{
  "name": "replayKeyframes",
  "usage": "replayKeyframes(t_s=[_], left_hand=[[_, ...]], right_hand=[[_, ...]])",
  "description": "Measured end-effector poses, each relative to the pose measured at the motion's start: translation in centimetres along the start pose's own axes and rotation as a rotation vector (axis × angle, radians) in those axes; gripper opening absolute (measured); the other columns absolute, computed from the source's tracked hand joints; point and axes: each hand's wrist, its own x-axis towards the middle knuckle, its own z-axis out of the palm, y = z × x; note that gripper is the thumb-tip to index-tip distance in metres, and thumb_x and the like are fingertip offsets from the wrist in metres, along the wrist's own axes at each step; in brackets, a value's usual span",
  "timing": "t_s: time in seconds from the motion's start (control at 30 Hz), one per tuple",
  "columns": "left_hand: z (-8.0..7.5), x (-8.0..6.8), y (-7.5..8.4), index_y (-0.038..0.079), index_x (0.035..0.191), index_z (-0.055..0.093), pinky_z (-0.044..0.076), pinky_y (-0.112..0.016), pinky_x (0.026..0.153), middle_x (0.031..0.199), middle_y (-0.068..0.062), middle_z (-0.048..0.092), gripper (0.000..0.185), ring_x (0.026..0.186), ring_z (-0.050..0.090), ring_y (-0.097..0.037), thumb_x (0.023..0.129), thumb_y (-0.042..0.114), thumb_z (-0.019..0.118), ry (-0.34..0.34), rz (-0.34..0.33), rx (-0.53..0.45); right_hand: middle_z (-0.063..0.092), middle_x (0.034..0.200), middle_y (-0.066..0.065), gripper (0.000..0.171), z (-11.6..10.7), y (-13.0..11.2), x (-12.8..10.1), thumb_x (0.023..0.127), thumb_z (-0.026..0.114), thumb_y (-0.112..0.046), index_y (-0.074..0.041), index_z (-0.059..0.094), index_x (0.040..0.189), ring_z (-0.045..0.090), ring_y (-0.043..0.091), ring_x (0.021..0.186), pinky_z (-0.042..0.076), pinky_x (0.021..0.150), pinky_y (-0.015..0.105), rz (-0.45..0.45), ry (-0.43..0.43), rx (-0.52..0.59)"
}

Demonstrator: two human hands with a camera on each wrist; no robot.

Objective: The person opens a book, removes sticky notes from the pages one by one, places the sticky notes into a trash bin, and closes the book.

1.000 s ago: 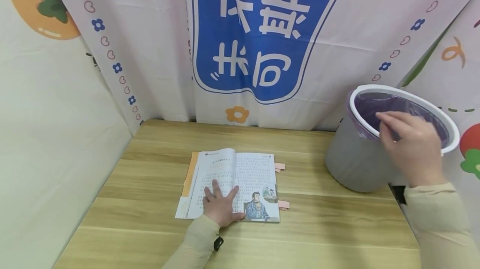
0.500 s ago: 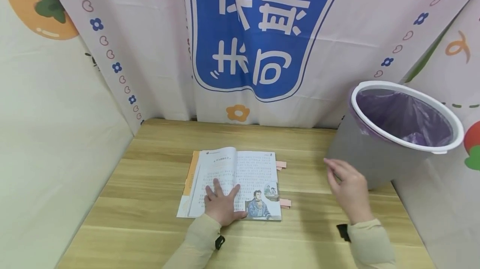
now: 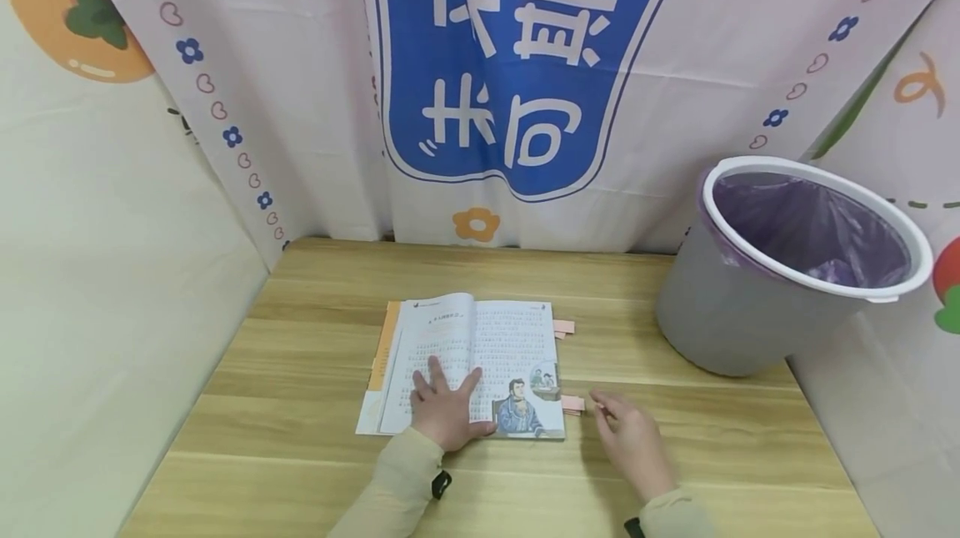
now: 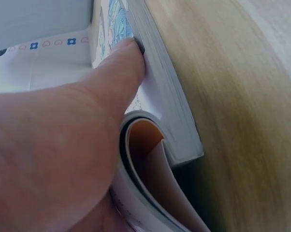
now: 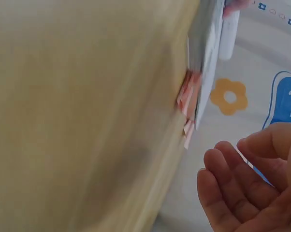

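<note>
An open book [image 3: 517,338] with printed text and a drawing of a person lies on the wooden table. My left hand [image 3: 446,413] presses down on it with fingers spread, across the left page and the fold. In the left wrist view the left thumb [image 4: 121,67] rests by the book's lower edge, where curled-back pages [image 4: 150,159] show. Pink paper tabs [image 3: 573,404] stick out from the right side of the book. Just right of the lower tabs hovers my right hand [image 3: 630,442], its fingers loosely bent. The right wrist view shows no object between those fingers [image 5: 227,179].
A grey waste bin [image 3: 742,313] with a white rim and a purple liner stands at the table's right rear. Printed cloth [image 3: 315,129] hangs behind and beside the wooden table [image 3: 300,471].
My right hand has moved from over the bin, leftward and down, to beside the book's lower tabs. The left hand stays on the pages.
</note>
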Motion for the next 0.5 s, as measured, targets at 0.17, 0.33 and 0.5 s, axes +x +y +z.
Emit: replayKeyframes(t_s=[0.17,0.33,0.5], left_hand=[[0.0,-0.1,0.0,0.025,0.152,0.041,0.031,-0.073,0.101,0.15,-0.047,0.009,0.092,0.129,0.017,-0.072,0.077,0.067,0.071,0.003,-0.001,0.002],[0.0,0.0,0.0,0.025,0.153,0.04,0.031,-0.073,0.101,0.15,-0.046,0.008,0.092,0.13,0.017,-0.072,0.077,0.067,0.071,0.002,-0.002,0.003],[0.0,0.0,0.0,0.025,0.153,0.04,0.03,-0.073,0.102,0.15,-0.046,0.008,0.092,0.13,0.017,-0.071,0.077,0.068,0.07,-0.001,-0.004,0.003]], right_hand=[[0.071,0.107,0.018,0.025,1.2,-0.9,-0.9,0.084,0.07,0.009,0.004,0.072,0.109,0.071,0.03,0.092,0.058,0.076,0.029,0.082,-0.032,0.108],[0.071,0.111,0.018,0.027,1.7,-1.5,-1.2,0.085,0.068,0.009,0.004,0.072,0.111,0.07,0.029,0.095,0.058,0.079,0.029,0.145,-0.039,0.152],[0.069,0.114,0.021,0.028,1.9,-2.0,-1.0,0.087,0.067,0.008,0.005,0.07,0.114,0.07,0.032,0.098,0.057,0.08,0.031,0.179,-0.038,0.172]])
